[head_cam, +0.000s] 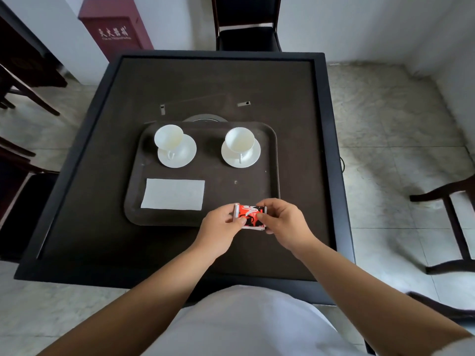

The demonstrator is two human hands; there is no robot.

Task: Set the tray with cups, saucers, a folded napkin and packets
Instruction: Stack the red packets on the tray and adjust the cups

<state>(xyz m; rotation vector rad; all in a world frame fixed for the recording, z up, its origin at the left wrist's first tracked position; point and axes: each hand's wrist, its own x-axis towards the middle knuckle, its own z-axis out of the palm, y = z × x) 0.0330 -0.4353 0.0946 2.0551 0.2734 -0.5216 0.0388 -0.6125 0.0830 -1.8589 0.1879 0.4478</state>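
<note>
Both hands pinch a red packet over the tray's near edge.

The left hand (pixel 221 224) and right hand (pixel 281 219) have their fingers clamped on the packet (pixel 249 216), one at each end. Just left of the fingers a folded napkin (pixel 173 194) lies on the tray (pixel 226 186); beyond them two cups (pixel 168 136) (pixel 239 139) sit on saucers (pixel 180 158) (pixel 246 159). The tray rests on the table (pixel 295 98).

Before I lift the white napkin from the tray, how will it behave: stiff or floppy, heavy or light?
The folded napkin lies thin and flat on the tray, so it is probably very light and would droop if lifted by one corner. Nothing weighs it down, so a push or draught would likely slide it. It looks like soft paper or cloth; I cannot tell which.
</note>
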